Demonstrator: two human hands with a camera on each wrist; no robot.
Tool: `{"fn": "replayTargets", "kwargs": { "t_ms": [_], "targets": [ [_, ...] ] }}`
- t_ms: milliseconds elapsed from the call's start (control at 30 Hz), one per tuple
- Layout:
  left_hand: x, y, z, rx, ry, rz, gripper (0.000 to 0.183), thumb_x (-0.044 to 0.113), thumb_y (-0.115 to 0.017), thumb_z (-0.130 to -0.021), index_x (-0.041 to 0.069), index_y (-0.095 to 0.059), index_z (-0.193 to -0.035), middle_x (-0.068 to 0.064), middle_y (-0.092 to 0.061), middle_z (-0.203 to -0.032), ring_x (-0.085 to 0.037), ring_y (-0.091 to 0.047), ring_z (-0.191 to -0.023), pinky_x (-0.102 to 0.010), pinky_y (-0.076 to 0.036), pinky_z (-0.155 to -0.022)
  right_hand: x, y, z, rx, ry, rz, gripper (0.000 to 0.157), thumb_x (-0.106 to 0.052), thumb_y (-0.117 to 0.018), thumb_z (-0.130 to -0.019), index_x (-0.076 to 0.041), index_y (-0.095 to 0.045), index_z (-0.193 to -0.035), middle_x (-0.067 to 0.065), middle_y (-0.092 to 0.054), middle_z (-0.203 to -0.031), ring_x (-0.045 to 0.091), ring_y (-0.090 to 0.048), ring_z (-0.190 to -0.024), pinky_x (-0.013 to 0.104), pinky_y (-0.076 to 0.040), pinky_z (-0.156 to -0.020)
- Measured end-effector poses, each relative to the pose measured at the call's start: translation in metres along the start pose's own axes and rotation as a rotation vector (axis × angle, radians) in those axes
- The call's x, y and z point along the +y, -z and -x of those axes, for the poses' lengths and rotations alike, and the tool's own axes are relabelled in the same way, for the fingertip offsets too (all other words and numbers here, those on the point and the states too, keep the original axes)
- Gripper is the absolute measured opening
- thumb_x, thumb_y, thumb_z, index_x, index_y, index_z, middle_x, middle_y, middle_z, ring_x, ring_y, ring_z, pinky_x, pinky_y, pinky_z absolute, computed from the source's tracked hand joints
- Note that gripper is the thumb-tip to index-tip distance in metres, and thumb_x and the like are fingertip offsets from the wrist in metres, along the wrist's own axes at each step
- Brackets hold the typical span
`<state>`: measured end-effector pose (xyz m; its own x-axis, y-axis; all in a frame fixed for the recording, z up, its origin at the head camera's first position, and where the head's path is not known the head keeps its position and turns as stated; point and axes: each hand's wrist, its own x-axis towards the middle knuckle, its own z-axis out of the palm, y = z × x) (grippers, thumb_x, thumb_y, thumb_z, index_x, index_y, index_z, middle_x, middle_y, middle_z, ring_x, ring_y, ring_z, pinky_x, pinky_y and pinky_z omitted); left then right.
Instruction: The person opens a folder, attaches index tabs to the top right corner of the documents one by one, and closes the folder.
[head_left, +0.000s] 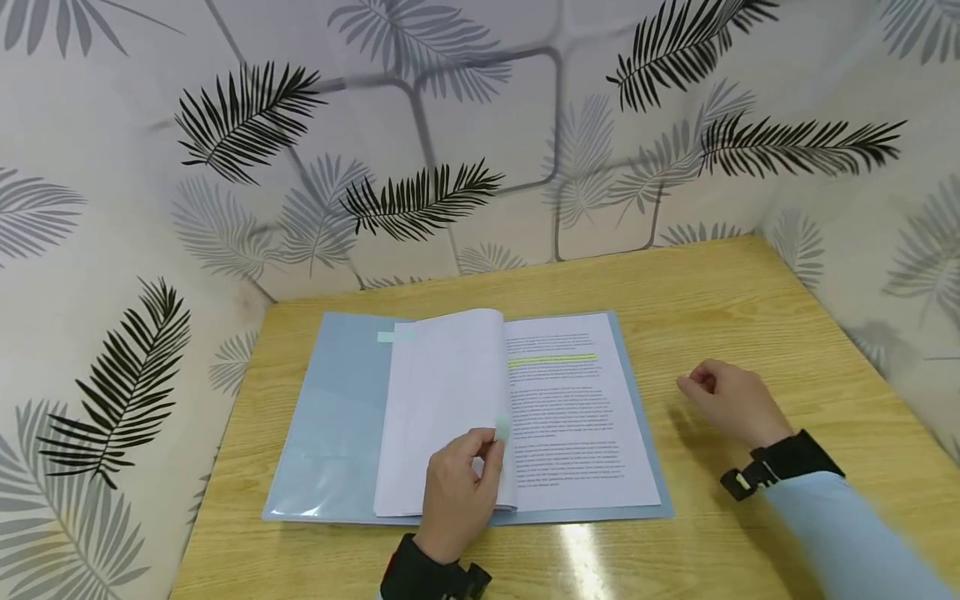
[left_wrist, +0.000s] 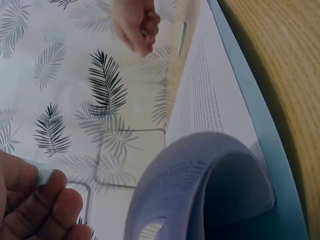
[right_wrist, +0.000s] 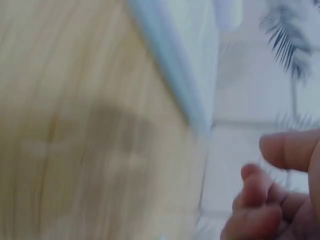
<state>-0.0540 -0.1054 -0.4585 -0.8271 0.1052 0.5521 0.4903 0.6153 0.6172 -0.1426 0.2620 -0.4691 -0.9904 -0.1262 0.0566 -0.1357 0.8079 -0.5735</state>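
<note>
A light blue folder [head_left: 324, 417] lies open on the wooden table, with printed sheets [head_left: 573, 442] inside; a yellow highlighted passage [head_left: 551, 361] crosses the right-hand page. Blank-looking turned sheets [head_left: 446, 375] curve over toward the left, their curl [left_wrist: 170, 180] large in the left wrist view. Above this curl my left hand [head_left: 459, 492] pinches a small pale green sticky tab [left_wrist: 45, 176] between thumb and fingers. To the right of the folder, my right hand [head_left: 735, 402] hovers over the table, fingers loosely curled, nothing visible in it.
Another pale green tab [head_left: 395, 337] sits at the upper left edge of the turned sheets. A thin pale green strip [left_wrist: 182, 39] shows beyond the page in the left wrist view. Leaf-patterned walls [head_left: 480, 125] border the wooden table [head_left: 637, 283] at the back and sides.
</note>
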Motion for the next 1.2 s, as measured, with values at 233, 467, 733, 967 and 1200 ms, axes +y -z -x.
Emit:
{"fn": "replayTargets", "kwargs": {
  "t_ms": [233,467,733,967,1200],
  "targets": [
    [0.009,-0.009,-0.008,0.027,-0.030,0.008,0.004,0.009,-0.069,-0.088,0.006,-0.071,-0.088,0.003,-0.059,-0.081,-0.010,-0.055,-0.078,-0.024,-0.047,-0.064,-0.068,-0.026,0.009,-0.157,0.265,-0.220,0.009,-0.026,-0.065,-0.093,-0.017,-0.063,-0.091,-0.006,-0.055,-0.074,0.013,-0.051,-0.067,0.023,-0.040,-0.054],
    [0.021,-0.017,-0.014,-0.012,-0.046,0.128,0.004,0.007,-0.068,-0.088,0.008,-0.068,-0.084,0.003,-0.062,-0.077,-0.006,-0.055,-0.071,-0.025,-0.049,-0.062,-0.124,-0.048,0.022,-0.234,0.504,-0.365,0.015,-0.032,-0.068,-0.090,-0.021,-0.063,-0.100,-0.008,-0.063,-0.091,0.008,-0.058,-0.075,0.026,-0.050,-0.060],
    [0.021,-0.024,-0.012,-0.053,-0.003,0.246,0.008,0.011,-0.065,-0.092,0.009,-0.072,-0.094,0.004,-0.070,-0.083,-0.004,-0.062,-0.074,-0.032,-0.053,-0.064,-0.140,-0.069,0.024,-0.209,0.595,-0.507,0.021,-0.011,-0.071,-0.087,-0.014,-0.058,-0.103,-0.002,-0.065,-0.095,0.011,-0.064,-0.080,0.029,-0.054,-0.065],
    [0.019,-0.026,-0.011,-0.061,0.058,0.361,0.010,0.012,-0.065,-0.092,0.008,-0.073,-0.095,0.004,-0.073,-0.089,-0.010,-0.069,-0.080,-0.027,-0.054,-0.069,-0.140,-0.073,0.027,-0.155,0.574,-0.570,0.016,-0.006,-0.066,-0.090,-0.016,-0.057,-0.099,-0.001,-0.064,-0.090,0.011,-0.065,-0.078,0.030,-0.055,-0.066],
    [0.022,-0.027,-0.010,-0.047,0.064,0.362,0.010,0.015,-0.068,-0.091,0.007,-0.070,-0.097,-0.001,-0.073,-0.092,-0.011,-0.068,-0.079,-0.032,-0.055,-0.070,-0.140,-0.068,0.029,-0.101,0.601,-0.572,0.010,-0.004,-0.064,-0.091,-0.012,-0.060,-0.093,-0.007,-0.065,-0.087,0.013,-0.067,-0.073,0.028,-0.055,-0.063]
  ]
}}
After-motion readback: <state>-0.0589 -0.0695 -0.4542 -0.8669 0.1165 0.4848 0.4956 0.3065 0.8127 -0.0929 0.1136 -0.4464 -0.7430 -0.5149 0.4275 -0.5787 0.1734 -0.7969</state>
